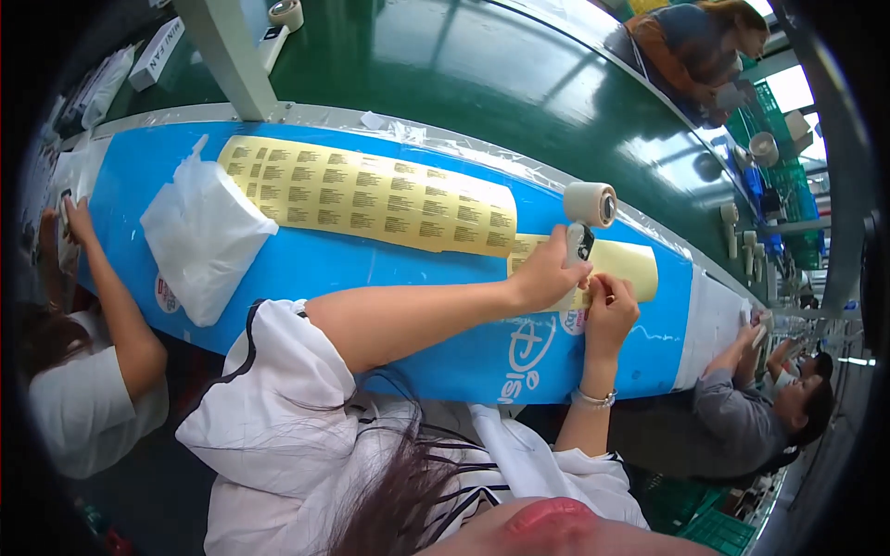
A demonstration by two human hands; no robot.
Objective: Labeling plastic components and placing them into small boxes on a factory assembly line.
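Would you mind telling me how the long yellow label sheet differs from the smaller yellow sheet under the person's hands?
The long label sheet is much larger and packed with rows of printed labels; the small sheet looks mostly bare. The long label sheet lies untouched, while the left hand and right hand rest on the small sheet. Both are pale yellow and lie flat on the blue mat.

White short sleeves (dark-trimmed), silver bracelet [594,399].
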